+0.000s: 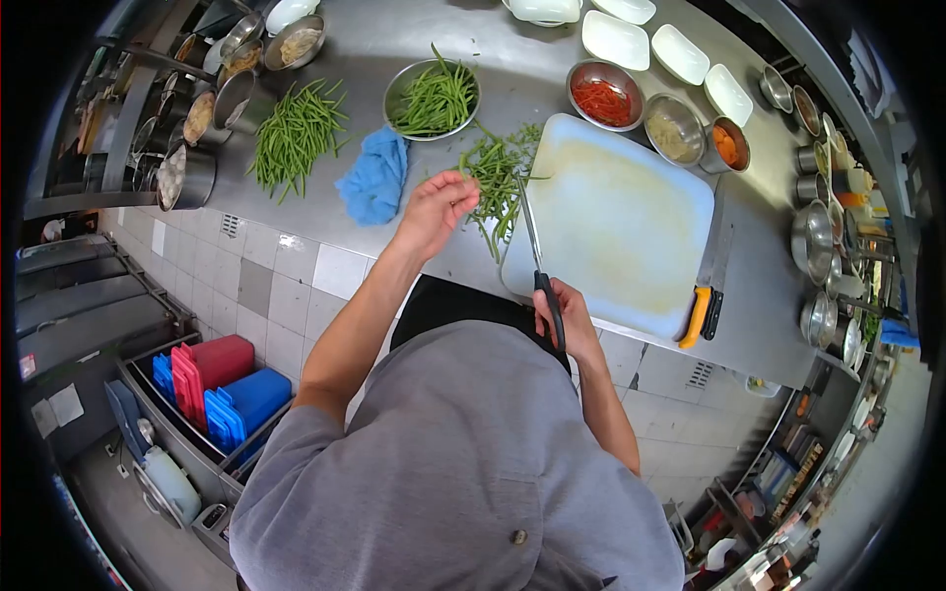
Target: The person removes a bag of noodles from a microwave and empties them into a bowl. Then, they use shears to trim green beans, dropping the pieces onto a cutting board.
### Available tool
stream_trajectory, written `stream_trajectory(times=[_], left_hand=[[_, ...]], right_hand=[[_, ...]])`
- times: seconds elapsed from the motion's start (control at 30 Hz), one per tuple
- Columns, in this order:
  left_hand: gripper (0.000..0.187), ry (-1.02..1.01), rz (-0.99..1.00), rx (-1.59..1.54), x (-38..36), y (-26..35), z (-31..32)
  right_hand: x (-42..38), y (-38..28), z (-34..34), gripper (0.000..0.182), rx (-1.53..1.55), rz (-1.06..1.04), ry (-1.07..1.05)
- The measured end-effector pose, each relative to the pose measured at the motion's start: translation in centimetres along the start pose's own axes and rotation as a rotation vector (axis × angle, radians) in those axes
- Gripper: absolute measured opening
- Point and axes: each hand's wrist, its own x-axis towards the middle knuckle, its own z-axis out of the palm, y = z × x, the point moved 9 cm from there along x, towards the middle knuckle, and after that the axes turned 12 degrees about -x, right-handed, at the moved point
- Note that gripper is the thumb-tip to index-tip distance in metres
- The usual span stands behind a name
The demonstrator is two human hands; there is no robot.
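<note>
My right hand (567, 310) is wrapped round the black handles of a pair of scissors (533, 227), blades pointing away from me over the cutting board's left edge. With thumb and fingers pinched together, my left hand (440, 212) is held up left of the blades. A thin green bean (537, 178) crosses the scissor tips, apparently held in that pinch. Just beyond my left fingertips lies a loose heap of cut green beans (493, 163). More beans fill a metal bowl (392, 110), and a larger bean pile (298, 138) sits farther left. A blue cloth (374, 179) is near my left wrist.
The white cutting board (621, 236) covers the right of the steel table. A yellow-handled knife (698, 315) lies along its right edge. Bowls of red strips (603, 101), pale pieces (673, 133) and orange pieces (726, 148) stand behind it, with white dishes (680, 54) beyond.
</note>
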Motion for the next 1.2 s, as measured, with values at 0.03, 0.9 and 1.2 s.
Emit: stream_trajectory(times=[0.03, 0.9, 1.2], left_hand=[[0.008, -0.011, -0.016, -0.075, 0.3, 0.0, -0.4], [0.026, 0.282, 0.589, 1.258, 3.9, 28.6, -14.8], [0.025, -0.021, 0.544, 1.281, 12.7, 21.7, -2.9]], right_hand=[[0.0, -0.2, 0.3, 0.042, 0.004, 0.012, -0.003], [1.9, 1.0, 7.4, 0.045, -0.089, 0.22, 0.376], [3.0, -2.3, 7.5, 0.05, -0.328, 0.101, 0.507]])
